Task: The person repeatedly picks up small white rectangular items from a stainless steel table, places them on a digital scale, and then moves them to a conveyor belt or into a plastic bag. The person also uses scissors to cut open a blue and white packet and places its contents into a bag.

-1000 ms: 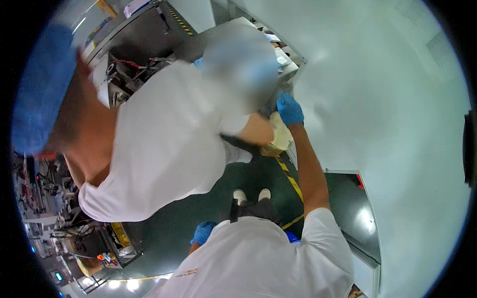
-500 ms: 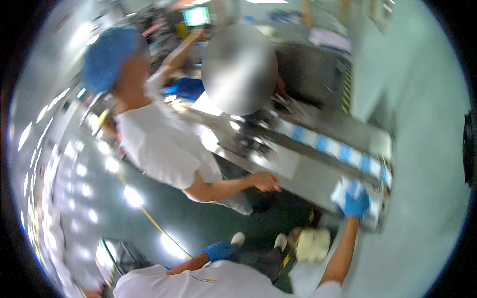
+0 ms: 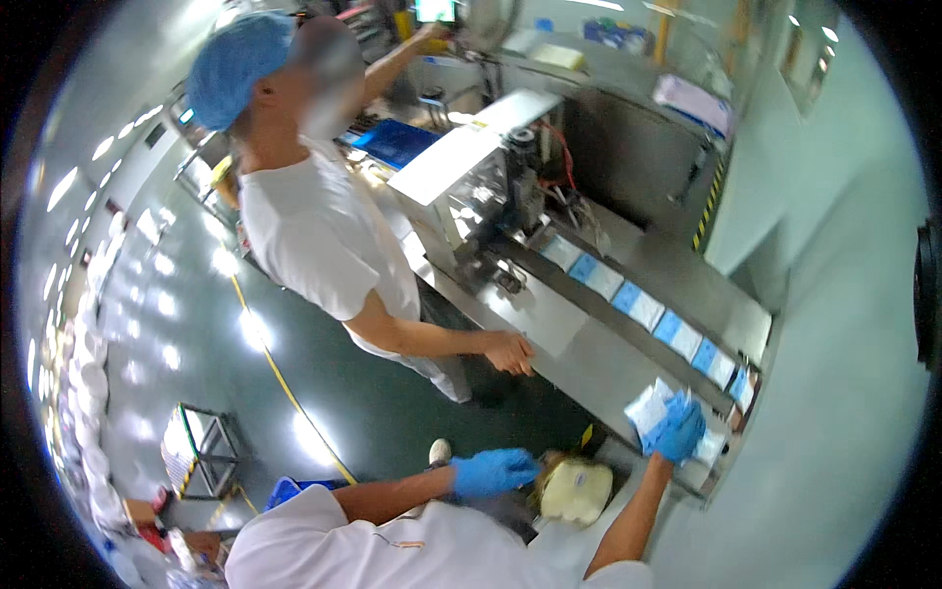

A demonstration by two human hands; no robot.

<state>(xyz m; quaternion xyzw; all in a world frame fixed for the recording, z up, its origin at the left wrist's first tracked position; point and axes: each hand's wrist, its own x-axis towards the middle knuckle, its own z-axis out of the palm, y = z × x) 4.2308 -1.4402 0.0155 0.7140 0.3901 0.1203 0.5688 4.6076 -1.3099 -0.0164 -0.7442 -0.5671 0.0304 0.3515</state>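
My right hand [image 3: 679, 429], in a blue glove, is closed on white-and-blue packets [image 3: 648, 412] at the end of the metal table. Part of the bundle is hidden under my fingers. My left hand [image 3: 496, 473], also gloved in blue, hangs in front of my body with its fingers loosely stretched to the right and nothing visible in it. A row of similar flat packets [image 3: 633, 299] lies along a conveyor channel just beyond my right hand.
A co-worker in a white shirt [image 3: 314, 236] and blue hair cover stands on the left, one hand [image 3: 508, 353] near the metal table [image 3: 579, 348], the other at a screen [image 3: 435, 10]. A packing machine [image 3: 510, 177] stands behind. A pale yellow stool seat [image 3: 577, 491] is below the table.
My left hand has risen and moved right. My right hand has shifted slightly left and down in view, still on the packets. The view has turned and become sharper.
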